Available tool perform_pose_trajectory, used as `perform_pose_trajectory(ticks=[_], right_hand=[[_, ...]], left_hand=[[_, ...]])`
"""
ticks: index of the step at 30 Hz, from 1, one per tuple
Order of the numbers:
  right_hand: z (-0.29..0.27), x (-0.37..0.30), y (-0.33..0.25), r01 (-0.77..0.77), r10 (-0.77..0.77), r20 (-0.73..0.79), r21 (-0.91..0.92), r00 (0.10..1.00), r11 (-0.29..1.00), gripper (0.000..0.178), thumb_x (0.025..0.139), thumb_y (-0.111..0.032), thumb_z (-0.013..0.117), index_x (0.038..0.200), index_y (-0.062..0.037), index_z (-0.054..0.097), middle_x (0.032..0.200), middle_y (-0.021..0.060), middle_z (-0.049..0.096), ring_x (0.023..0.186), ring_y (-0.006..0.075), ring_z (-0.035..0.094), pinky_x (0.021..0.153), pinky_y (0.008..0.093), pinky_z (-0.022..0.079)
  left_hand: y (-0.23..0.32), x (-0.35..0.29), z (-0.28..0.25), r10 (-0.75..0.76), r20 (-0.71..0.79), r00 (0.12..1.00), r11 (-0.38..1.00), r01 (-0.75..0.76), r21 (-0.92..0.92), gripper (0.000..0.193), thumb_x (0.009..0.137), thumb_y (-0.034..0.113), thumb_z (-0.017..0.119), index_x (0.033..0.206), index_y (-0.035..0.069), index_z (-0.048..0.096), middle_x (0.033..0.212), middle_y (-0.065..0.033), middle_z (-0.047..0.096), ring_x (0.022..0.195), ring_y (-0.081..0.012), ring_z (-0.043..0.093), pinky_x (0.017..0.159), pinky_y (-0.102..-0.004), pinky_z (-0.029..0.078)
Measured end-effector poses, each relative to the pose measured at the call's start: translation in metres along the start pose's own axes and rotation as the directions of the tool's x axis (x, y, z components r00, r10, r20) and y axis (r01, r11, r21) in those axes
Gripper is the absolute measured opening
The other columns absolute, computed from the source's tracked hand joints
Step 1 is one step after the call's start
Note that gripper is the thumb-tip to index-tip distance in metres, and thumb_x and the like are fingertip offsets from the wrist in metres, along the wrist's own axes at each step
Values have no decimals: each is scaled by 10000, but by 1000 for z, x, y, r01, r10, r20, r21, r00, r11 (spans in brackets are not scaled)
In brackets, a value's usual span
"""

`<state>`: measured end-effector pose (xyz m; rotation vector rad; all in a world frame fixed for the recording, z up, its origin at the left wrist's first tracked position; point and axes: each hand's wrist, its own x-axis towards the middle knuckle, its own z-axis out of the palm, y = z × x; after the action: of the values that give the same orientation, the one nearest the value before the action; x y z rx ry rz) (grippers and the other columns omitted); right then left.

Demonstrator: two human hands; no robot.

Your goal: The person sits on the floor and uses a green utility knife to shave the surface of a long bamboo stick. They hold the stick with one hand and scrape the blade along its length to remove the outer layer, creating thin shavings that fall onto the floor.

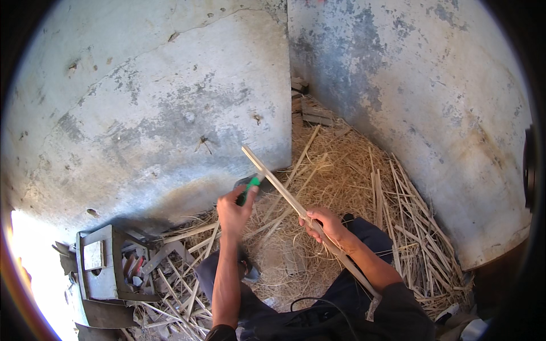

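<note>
Shaving a stick in the wall corner.
We are clamping our right hand (323,223) around the wooden stick (296,206) and our left hand (233,209) around the green-handled tool (249,190), straw-littered floor (347,170) lying open toward the walls.

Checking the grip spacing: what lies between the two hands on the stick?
In the head view, only a bare length of the pale stick lies between the left hand, which holds a green-handled tool, and the right hand; straw lies beneath.

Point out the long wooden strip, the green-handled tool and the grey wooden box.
long wooden strip (281,190), head view, on its bare stretch above the right hand (323,223).
green-handled tool (251,184), head view, on the green handle above the left hand (233,209).
grey wooden box (99,281), head view, on its front wall.
</note>
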<state>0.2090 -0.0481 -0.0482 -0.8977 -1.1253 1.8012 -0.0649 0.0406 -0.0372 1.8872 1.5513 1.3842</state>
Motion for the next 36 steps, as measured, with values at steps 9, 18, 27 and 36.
perform_pose_trajectory(ticks=[9, 18, 27, 36], right_hand=[[-3, -6, 6, -41, 41, 2, -1, 999, 999, 407, 1115, -311, 417, 1002, -9, 665, 578, 19, 535, 410, 86, 492, 421, 237, 428], [6, -10, -3, -83, 80, -54, -60, 995, 995, 404, 1109, -311, 414, 1003, -10, 663, 567, 11, 512, 424, 96, 484, 437, 248, 433], [2, -11, -8, -4, 0, -68, -61, 998, 998, 447, 1102, -334, 382, 1046, -6, 679, 540, 5, 481, 418, 94, 466, 439, 247, 421], [3, -9, -11, 3, -8, -90, -61, 996, 998, 446, 1101, -319, 382, 1087, 3, 691, 527, -3, 486, 404, 87, 462, 424, 242, 407]], left_hand=[[1, 0, -5, -71, -87, 994, 997, 74, 30, 436, 923, 431, 798, 984, -1, 801, 585, -128, 609, 498, -219, 559, 532, -376, 442], [-12, 6, -4, -83, -244, 966, 989, 110, 101, 473, 950, 442, 774, 966, -30, 786, 584, -136, 620, 514, -230, 586, 549, -389, 453], [-8, 2, -15, -172, 22, 985, 923, 168, -346, 349, 999, 299, 759, 962, -48, 769, 604, 47, 459, 597, -41, 383, 518, -282, 271], [33, -9, -7, 142, 348, 927, 975, -70, -210, 235, 915, 206, 811, 1000, -12, 799, 777, -133, 761, 683, -136, 671, 676, -322, 534]])
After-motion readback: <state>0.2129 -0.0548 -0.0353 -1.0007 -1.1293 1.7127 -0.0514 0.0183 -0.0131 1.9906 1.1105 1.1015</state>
